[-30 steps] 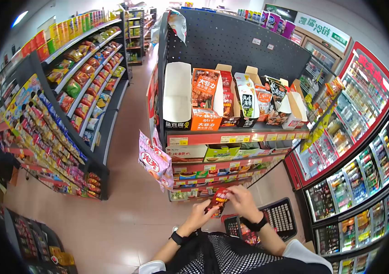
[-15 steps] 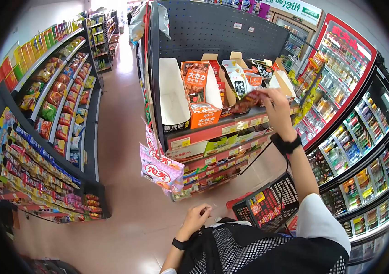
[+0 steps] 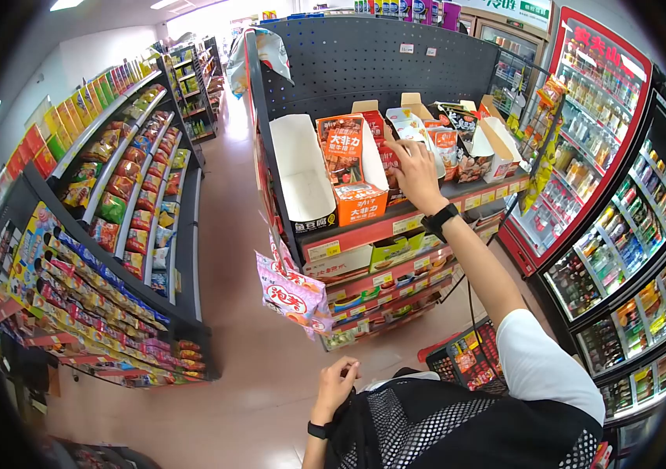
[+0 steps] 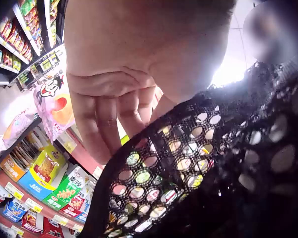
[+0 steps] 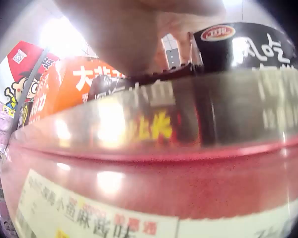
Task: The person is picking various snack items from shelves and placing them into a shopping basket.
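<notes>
Right hand at the box of red snack packets on the shelf.
The right hand (image 3: 417, 173) reaches over the dark red box (image 3: 390, 177), fingers bent down; whether they pinch anything, I cannot tell. The red packets (image 3: 376, 127) stand in that box, just beside the orange box (image 3: 361, 205). The left hand (image 3: 337, 381), loosely curled and holding nothing, is near the mesh vest (image 3: 419, 426). A basket (image 3: 469, 356) sits below the right arm.
</notes>
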Available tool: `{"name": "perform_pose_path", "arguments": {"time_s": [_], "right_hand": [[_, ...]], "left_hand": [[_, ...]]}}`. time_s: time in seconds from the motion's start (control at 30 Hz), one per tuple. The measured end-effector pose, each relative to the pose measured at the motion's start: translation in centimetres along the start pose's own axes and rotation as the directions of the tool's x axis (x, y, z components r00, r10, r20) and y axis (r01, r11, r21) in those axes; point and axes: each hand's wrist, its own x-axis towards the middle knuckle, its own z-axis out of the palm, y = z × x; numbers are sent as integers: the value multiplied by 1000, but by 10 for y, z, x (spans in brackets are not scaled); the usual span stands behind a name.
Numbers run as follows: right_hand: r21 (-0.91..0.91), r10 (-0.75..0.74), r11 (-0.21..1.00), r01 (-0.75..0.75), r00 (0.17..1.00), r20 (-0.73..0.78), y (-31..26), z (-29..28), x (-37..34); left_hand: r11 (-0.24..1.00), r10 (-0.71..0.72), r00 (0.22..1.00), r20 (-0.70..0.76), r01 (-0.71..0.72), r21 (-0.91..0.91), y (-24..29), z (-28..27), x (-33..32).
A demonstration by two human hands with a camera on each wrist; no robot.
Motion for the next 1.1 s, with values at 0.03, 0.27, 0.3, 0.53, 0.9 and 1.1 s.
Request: {"name": "perform_pose_path", "arguments": {"time_s": [0.03, 0.27, 0.3, 0.53, 0.9, 1.1], "right_hand": [[6, 10, 1000, -10, 1000, -7, 0, 1, -1], [-36, -33, 999, 34, 999, 41, 11, 11, -8], [-59, -45, 997, 47, 998, 45, 11, 11, -8], [-101, -57, 992, 73, 986, 154, 18, 9, -3], [-128, -96, 981, 148, 934, 344, 22, -4, -1], [19, -205, 979, 204, 973, 103, 40, -24, -12]], "left_hand": [[1000, -10, 1000, 4, 10, 4, 1, 0, -2], [998, -38, 999, 30, 36, 51, 3, -2, -9], [997, -49, 998, 32, 48, 54, 3, -3, -10], [994, -94, 993, 76, 89, 70, 4, 4, -2], [979, -54, 960, 275, -3, 203, 9, 33, 16], [971, -89, 977, 195, 41, 234, 30, 60, 8]]}}
